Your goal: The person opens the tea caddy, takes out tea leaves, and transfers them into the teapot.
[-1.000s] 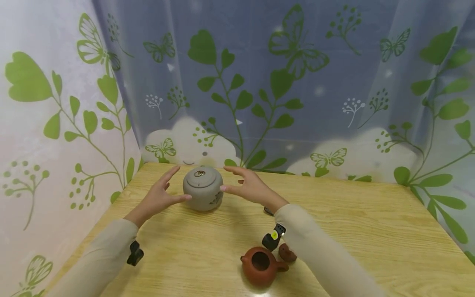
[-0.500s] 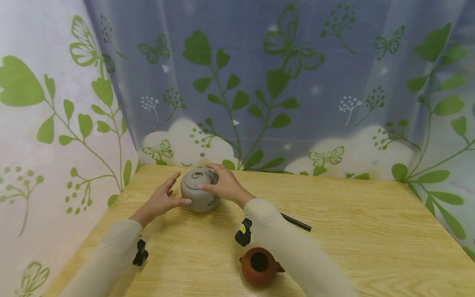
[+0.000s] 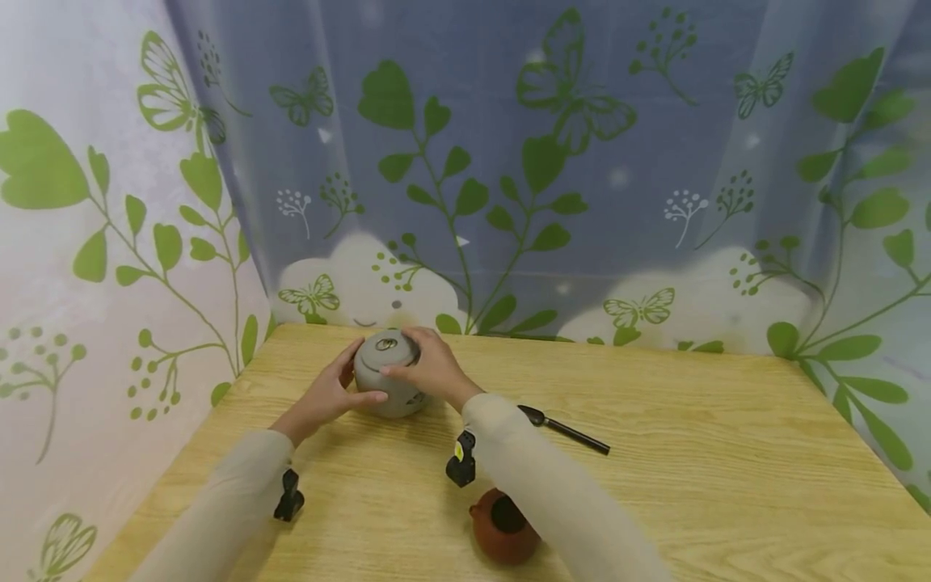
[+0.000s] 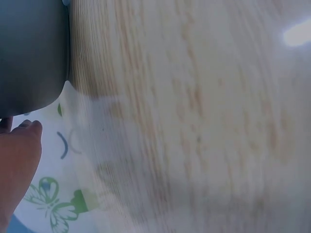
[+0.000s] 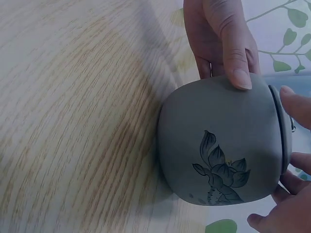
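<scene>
A squat grey jar [image 3: 381,396] with a painted lotus stands upright on the wooden table. Its lid [image 3: 383,353] has a small ring on top. My left hand [image 3: 323,398] holds the jar's left side, thumb across the front. From the right, my right hand [image 3: 436,370] grips the lid's edge, with the thumb [image 5: 294,103] on the near side. In the right wrist view the lid sits on the jar. A hand's fingertips show beside the jar [image 4: 31,53] in the left wrist view. Some fingers are hidden behind the jar.
A reddish-brown teapot [image 3: 494,550] with an uncovered opening stands at the front, partly behind my right sleeve [image 3: 553,477]. Right of that sleeve lies a dark, long-handled scoop-like tool [image 3: 575,435]. A patterned curtain [image 3: 502,202] hangs behind the table.
My right hand has moved left onto the lid. My left hand has closed in against the jar. The sleeve's shift uncovers the dark tool and hides the small brown piece beside the teapot.
</scene>
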The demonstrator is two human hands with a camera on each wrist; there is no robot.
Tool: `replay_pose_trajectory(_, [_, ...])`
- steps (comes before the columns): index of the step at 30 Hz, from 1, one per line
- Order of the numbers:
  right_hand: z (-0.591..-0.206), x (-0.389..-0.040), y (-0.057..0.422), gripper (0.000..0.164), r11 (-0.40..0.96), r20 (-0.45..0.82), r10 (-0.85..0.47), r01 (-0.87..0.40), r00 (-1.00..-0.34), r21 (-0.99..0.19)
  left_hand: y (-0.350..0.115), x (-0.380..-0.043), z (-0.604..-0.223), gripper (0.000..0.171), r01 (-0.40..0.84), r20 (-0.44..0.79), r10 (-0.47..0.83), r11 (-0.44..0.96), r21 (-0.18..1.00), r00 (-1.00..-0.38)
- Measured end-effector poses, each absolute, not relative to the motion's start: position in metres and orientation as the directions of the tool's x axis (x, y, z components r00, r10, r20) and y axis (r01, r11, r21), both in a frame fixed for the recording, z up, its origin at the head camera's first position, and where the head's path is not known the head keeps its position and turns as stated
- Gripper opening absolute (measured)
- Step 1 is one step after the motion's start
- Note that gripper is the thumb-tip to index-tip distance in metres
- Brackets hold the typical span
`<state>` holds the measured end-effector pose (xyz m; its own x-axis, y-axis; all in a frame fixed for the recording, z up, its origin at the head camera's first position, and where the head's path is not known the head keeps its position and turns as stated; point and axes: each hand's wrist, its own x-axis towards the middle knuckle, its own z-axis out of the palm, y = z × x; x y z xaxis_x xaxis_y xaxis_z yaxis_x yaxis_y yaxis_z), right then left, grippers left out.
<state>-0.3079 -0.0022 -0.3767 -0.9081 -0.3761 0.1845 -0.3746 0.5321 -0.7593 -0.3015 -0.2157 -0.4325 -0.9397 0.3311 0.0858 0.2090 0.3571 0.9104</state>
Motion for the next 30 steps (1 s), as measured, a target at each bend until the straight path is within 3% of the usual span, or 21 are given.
replay_pose_trajectory(13, [-0.3818,-0.3107,-0.0077,0.081,0.579,0.186,-0.343,-0.363,-0.921,-0.730,-0.2141,-0.2995,-0.4334,0.099,0.175,0.074,0.327,0.291,0.941,-0.942])
replay_pose_trajectory(30, [-0.3860,-0.3104,-0.0086,0.075,0.570,0.250,-0.334,-0.406,-0.909,-0.714,-0.2126,-0.3007,-0.4354,0.098,0.170,0.079,0.328,0.259,0.951,-0.941])
